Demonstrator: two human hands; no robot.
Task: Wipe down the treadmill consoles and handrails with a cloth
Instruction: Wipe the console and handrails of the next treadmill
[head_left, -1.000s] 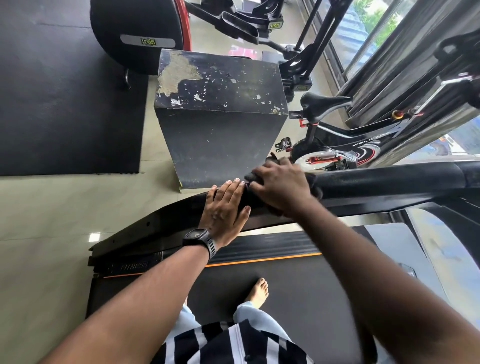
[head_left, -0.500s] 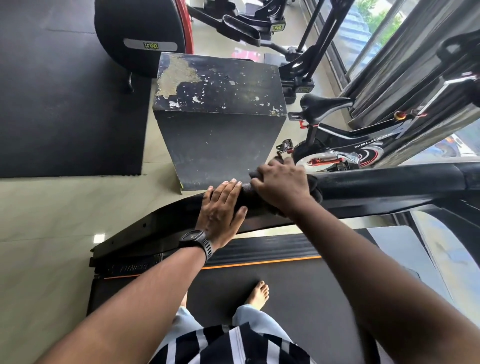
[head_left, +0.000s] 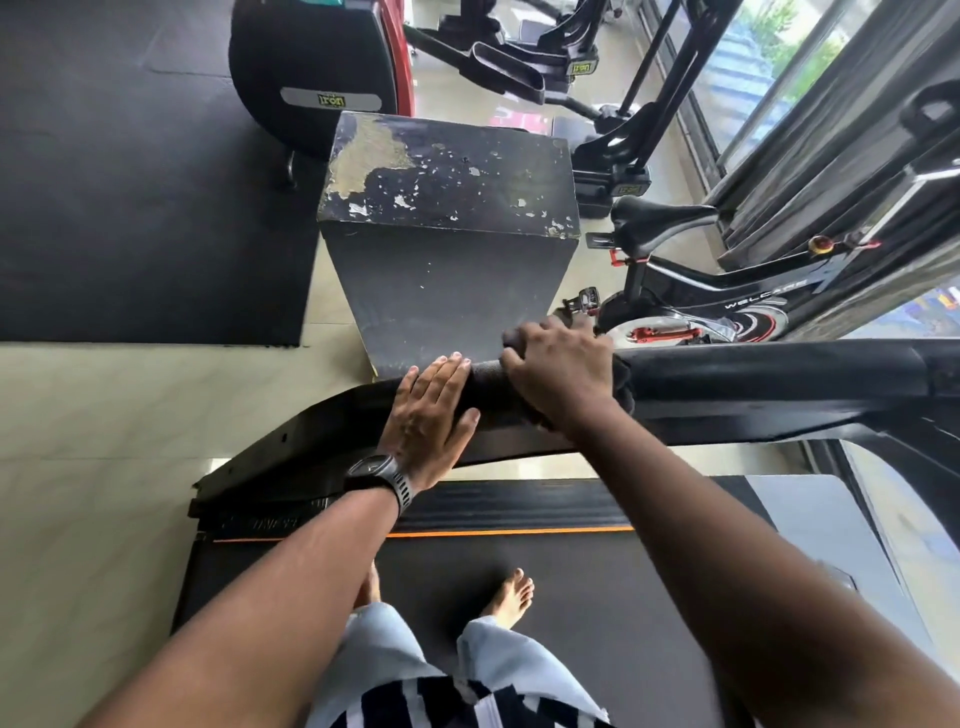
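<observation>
Underfoot is the black rubber treadmill belt (head_left: 597, 597), edged by a thin orange line, and we stand on it on our bare feet (head_left: 511, 597), looking down past both forearms. Our left hand (head_left: 428, 415), with a grey wristwatch (head_left: 382, 478) on the wrist, lies flat on the near end of the black padded handrail (head_left: 779, 374), its fingers straight and close together and the thumb spread to the side. Just beside it, our right hand (head_left: 561, 374) has its fingers curled over the top of the same rail, clamped on a dark cloth (head_left: 623, 384) that is wrapped round the bar; a fold of the cloth shows past the knuckles. Beyond the rail, on the pale tiled floor (head_left: 104, 415), stands a tall black wooden box (head_left: 447, 234) with chipped paint on top. A black floor mat (head_left: 130, 182) lies to the left, a black exercise bike (head_left: 727, 291) sits to the right, and bright windows (head_left: 779, 62) run along the far right. We judge the work to be mid-way along this one handrail: the long stretch of bar to the right looks yet to be covered, no console is in view, and we cannot tell which parts are already clean.
</observation>
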